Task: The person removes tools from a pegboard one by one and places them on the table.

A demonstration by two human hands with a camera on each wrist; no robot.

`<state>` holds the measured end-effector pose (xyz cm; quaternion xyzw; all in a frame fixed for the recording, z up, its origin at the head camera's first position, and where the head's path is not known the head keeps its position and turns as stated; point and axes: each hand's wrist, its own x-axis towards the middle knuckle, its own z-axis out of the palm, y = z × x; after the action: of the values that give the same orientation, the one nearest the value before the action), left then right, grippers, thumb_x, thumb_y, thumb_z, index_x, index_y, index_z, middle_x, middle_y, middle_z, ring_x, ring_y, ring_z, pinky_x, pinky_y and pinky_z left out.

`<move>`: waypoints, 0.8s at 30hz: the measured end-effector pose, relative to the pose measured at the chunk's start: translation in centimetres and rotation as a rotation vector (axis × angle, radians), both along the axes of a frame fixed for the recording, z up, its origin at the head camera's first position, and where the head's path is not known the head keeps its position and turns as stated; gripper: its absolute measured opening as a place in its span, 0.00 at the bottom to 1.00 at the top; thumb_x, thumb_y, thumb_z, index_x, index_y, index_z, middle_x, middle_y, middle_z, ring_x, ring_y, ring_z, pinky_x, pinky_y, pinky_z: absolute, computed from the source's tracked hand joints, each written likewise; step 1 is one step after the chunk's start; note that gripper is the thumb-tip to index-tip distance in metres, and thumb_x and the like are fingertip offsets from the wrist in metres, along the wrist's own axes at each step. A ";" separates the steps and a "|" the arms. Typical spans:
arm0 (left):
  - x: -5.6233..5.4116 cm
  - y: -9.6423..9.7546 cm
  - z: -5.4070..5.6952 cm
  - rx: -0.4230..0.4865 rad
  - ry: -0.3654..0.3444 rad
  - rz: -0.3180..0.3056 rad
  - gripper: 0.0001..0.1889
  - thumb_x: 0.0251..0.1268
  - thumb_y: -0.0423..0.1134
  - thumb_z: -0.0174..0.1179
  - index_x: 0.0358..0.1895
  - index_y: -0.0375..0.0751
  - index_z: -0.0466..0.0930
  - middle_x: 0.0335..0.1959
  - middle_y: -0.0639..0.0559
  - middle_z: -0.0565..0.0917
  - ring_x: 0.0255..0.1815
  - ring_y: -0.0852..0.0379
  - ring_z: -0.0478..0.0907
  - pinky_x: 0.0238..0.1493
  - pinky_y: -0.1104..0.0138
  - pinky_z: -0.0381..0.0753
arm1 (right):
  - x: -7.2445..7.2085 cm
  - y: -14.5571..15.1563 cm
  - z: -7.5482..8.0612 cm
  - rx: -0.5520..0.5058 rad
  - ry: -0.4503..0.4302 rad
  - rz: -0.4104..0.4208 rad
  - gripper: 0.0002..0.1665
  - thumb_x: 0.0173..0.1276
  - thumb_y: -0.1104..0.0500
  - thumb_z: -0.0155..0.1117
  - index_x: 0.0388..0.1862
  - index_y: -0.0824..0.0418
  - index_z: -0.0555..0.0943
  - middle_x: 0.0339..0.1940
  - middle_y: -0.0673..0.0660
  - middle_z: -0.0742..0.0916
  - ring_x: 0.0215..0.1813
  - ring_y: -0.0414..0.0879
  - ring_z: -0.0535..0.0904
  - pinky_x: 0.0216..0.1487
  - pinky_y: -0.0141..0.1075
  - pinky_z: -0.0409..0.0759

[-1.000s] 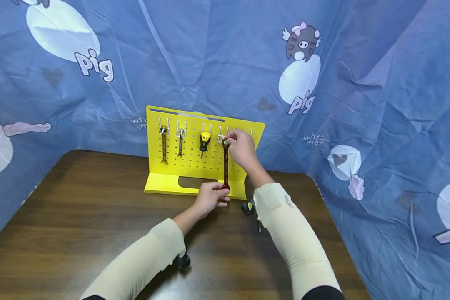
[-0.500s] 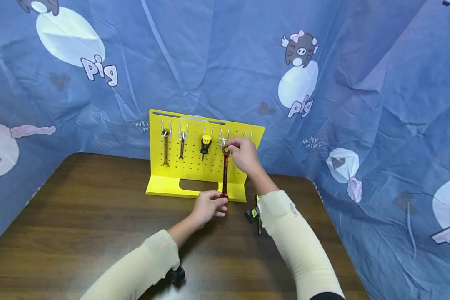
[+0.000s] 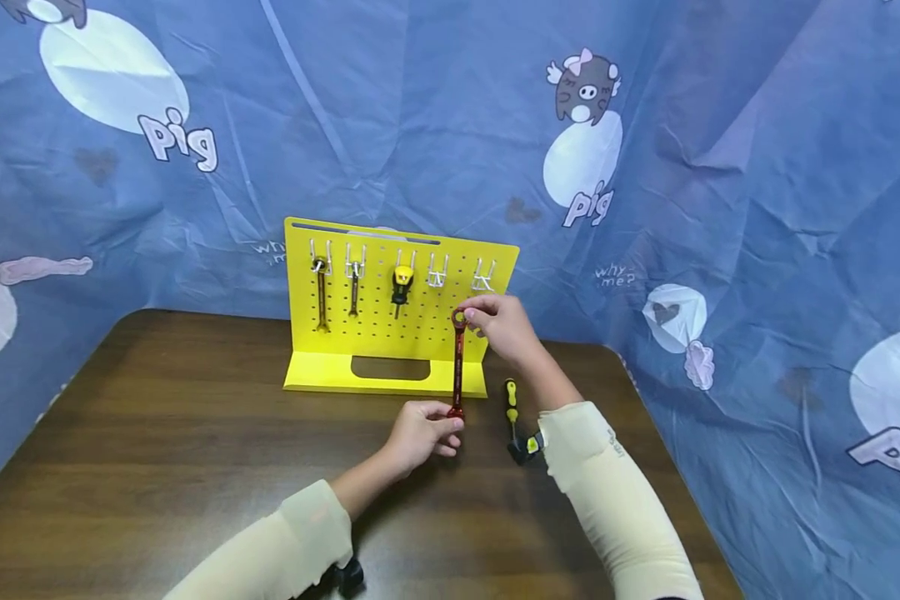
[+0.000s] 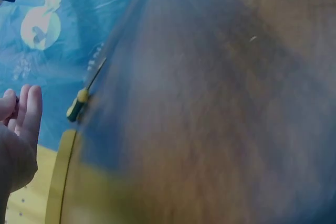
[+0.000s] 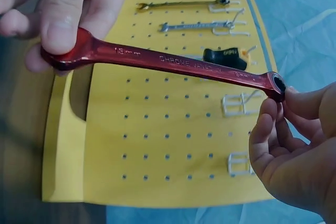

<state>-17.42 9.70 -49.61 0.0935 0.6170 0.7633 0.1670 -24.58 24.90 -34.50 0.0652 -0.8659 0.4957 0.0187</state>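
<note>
A red combination wrench stands nearly upright in front of the yellow pegboard, held by both hands. My left hand pinches its lower end between thumb and fingers. At the top, my right hand pinches the ring end. Lettering runs along the red shaft in the right wrist view, where the ring beside the right fingers faces partly toward the camera. The left wrist view catches only part of the left hand, at its left edge.
On the pegboard hang a long wrench, a shorter wrench and a stubby yellow-black screwdriver. Two white hooks to their right hold nothing. Another screwdriver lies on the brown table, near the right wrist.
Both hands have drawn the red wrench down and toward me, away from the hooks. The right-hand hooks and the screwdriver on the table now show more fully.
</note>
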 end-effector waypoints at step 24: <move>3.3 5.6 0.2 -0.065 -0.089 -0.136 0.07 0.68 0.25 0.63 0.41 0.20 0.82 0.31 0.34 0.86 0.19 0.58 0.81 0.25 0.61 0.86 | -0.1 7.9 -6.4 0.025 -0.144 -0.164 0.12 0.75 0.64 0.59 0.47 0.71 0.86 0.33 0.59 0.88 0.31 0.42 0.79 0.33 0.34 0.79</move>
<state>-14.17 15.30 -49.42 0.0955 0.6257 0.7331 0.2487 -24.67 32.81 -40.89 -0.0412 -0.8735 0.4850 -0.0039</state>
